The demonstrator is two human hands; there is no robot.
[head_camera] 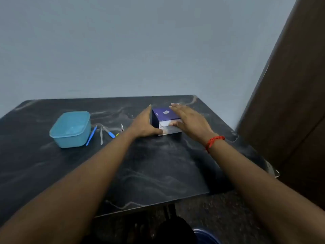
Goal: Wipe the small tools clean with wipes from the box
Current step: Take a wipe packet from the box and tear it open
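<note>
A small purple and white wipe box (163, 117) stands on the dark marbled table (158, 164), a little right of centre. My left hand (144, 124) holds the box's left side, thumb across its front lower edge. My right hand (188, 120) lies over the box's top and right side, fingers stretched out straight, thumb on the front face. Several small tools lie left of the box: a blue-handled stick (91, 136), a metal tweezer (101, 136), a blue-handled blade (108, 132) and a small pointed tool (122, 128).
A light blue plastic tub (70, 129) sits at the table's left, beside the tools. A brown door (295, 103) stands at the right, close to the table's corner. A grey wall runs behind the table. A blue object (205, 236) shows on the floor below.
</note>
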